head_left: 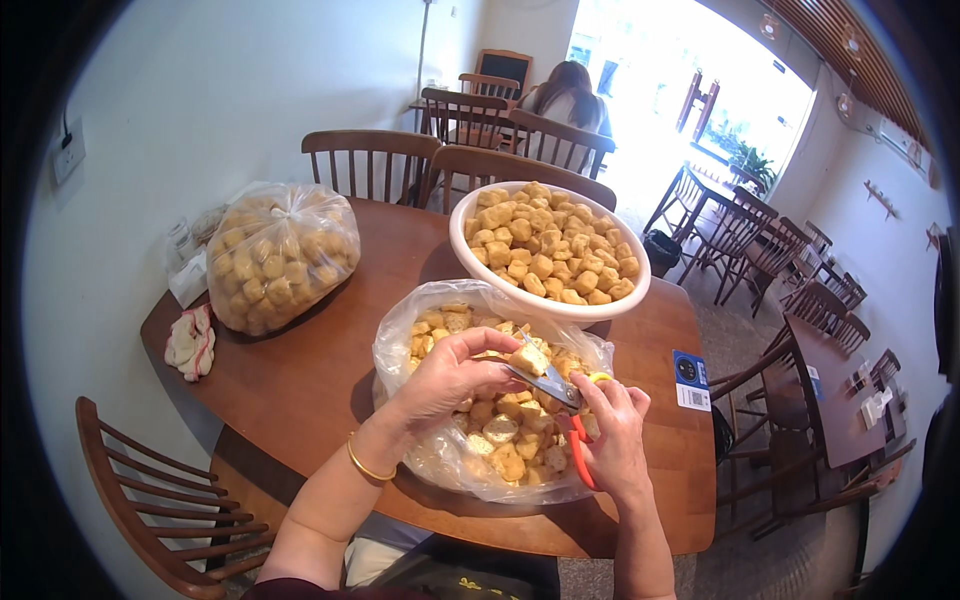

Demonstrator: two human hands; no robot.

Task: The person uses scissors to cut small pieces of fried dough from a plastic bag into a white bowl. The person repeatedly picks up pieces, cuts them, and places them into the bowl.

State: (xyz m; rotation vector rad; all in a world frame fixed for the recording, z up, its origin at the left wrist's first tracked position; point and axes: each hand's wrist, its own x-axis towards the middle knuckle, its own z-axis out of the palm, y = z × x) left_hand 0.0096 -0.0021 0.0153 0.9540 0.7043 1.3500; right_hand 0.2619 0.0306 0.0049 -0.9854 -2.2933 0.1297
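The brown wooden table was the largest thing close by, with the open bag near its middle serving as the clock's centre. A slatted wooden chair stood at 8 o'clock, beside the table. At about 1 o'clock sat a wide white basin, heaped with golden fried cubes that looked whole. The open bag itself, clear plastic with its mouth spread wide, held more of these cubes, several of them showing pale, porous faces. At 10 o'clock a tied clear bag bulged with similar cubes, its neck gathered at the top.

Both hands were over the open bag. The right hand grasped the scissors by their red handles (a bit of yellow showed near the fingers too), with the blades pointing toward 10 o'clock. The left hand pinched one cube between thumb and fingertips.

A crumpled white cloth with red edging lay at 9 o'clock, near the table's end. A blue-and-white card lay at 3 o'clock, by the opposite edge. A gold bangle circled the left wrist. Smallest was the pinched cube, right at the blades above the open bag; whether it was cut through could not be told.
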